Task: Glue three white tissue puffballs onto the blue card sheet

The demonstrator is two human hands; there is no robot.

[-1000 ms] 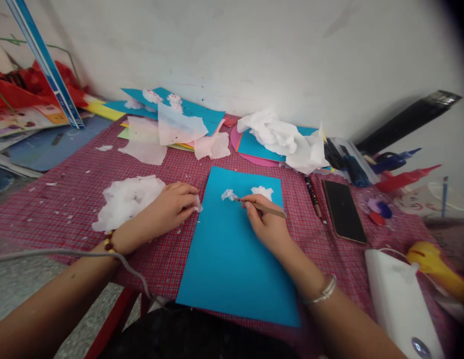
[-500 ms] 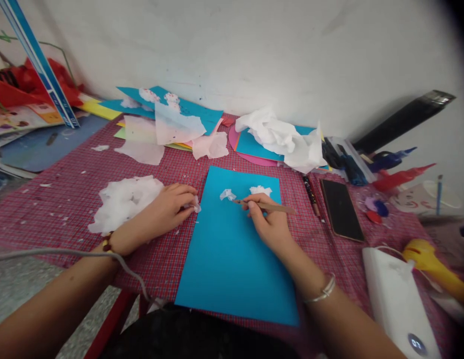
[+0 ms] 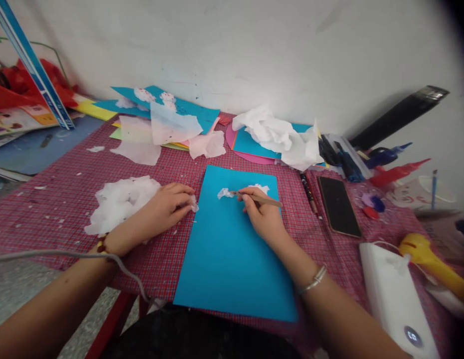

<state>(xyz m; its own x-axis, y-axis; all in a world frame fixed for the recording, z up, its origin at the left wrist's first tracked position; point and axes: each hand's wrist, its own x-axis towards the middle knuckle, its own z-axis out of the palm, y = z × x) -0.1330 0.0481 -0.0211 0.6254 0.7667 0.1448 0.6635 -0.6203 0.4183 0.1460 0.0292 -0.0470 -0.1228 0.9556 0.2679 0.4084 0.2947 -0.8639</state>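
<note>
A blue paper sheet (image 3: 232, 254) lies on the red checked tablecloth (image 3: 60, 199) in front of me. My right hand (image 3: 263, 217) is closed on a thin brown stick (image 3: 261, 199). The stick's tip touches a small white tissue scrap (image 3: 223, 193) on the sheet's upper part. A second white scrap (image 3: 262, 188) sits just behind my fingers. My left hand (image 3: 168, 207) rests at the sheet's left edge, fingers pinched on a small white tissue bit (image 3: 194, 204). A pile of torn white tissue (image 3: 117, 200) lies just left of that hand.
Crumpled white tissue (image 3: 280, 137) and blue and pink paper sheets (image 3: 179, 107) lie along the wall. A black phone (image 3: 338, 204), a pen (image 3: 307, 187), a white box (image 3: 394, 294), a yellow tool (image 3: 428, 259) and bottles (image 3: 396, 172) are on the right. A grey cable (image 3: 67, 255) crosses my left arm.
My right hand and the stick shifted slightly left and back, the tip staying at the left scrap. The view drifted a little. My left hand has hardly moved.
</note>
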